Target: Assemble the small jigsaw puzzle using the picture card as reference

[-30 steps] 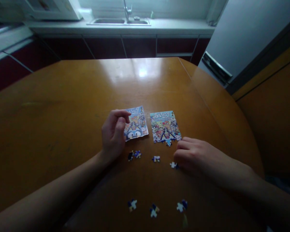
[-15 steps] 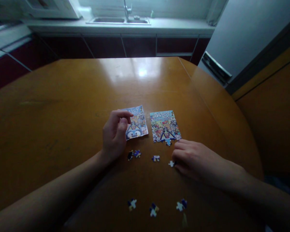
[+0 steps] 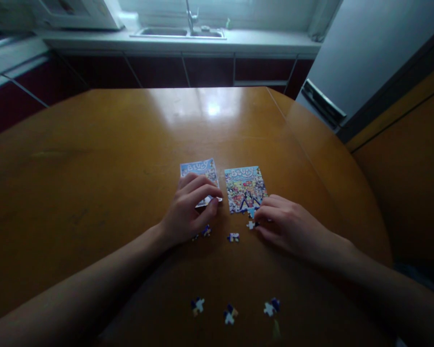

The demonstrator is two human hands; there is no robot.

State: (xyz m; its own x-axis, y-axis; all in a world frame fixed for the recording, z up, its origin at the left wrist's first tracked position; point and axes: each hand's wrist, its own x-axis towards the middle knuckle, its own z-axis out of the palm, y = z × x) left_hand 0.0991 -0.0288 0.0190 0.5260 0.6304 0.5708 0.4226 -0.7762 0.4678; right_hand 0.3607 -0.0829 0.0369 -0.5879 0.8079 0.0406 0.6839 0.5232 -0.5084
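Observation:
My right hand (image 3: 287,219) pinches a jigsaw puzzle piece (image 3: 250,225) at the lower edge of the partly assembled jigsaw puzzle (image 3: 244,188). Part of that piece is hidden behind the fingertips. Just above it, a light blue piece (image 3: 251,211) juts from the puzzle's bottom edge. My left hand (image 3: 191,207) hovers over the printed picture sheet (image 3: 198,166), with fingers curved, thumb apart and nothing between them. It covers much of the sheet's lower half. Beneath its wrist side lies a dark purple piece (image 3: 207,231), and a loose piece (image 3: 233,237) sits between both hands.
Nearer me on the wooden table (image 3: 130,140) lie three small clusters of pieces: left (image 3: 197,305), middle (image 3: 230,314) and right (image 3: 271,307). Past the far table edge are a counter with a sink (image 3: 162,32) and, at right, a fridge (image 3: 369,53).
My right hand has brought its piece up and slightly left, to the puzzle's lower edge. My left hand has moved right and turned palm down, over the sheet's lower part.

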